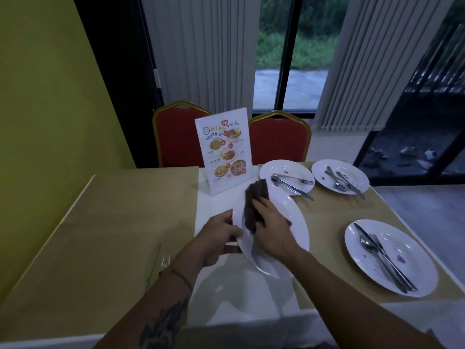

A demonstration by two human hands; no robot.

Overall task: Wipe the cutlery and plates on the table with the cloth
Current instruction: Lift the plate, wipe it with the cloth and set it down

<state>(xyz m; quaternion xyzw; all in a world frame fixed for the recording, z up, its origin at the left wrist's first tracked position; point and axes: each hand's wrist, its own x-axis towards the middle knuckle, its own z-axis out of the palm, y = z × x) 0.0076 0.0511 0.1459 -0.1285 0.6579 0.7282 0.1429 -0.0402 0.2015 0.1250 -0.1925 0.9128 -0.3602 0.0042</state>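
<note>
Head view, right hand (270, 230) cloth (254, 207) on plate (299, 230)

A white round plate (297, 222) sits mid-frame under a dark cloth (254, 207). Three cutlery-laden white plates (402, 273) lie right; a printed menu stand (224, 149) stands behind.

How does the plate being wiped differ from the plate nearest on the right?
The held plate is lifted and tilted, gripped at its rim by the left hand; the near right plate lies flat on the table. The held plate carries only the dark cloth under the right hand; the near right plate carries cutlery and purple specks. Both are white and round.
</note>
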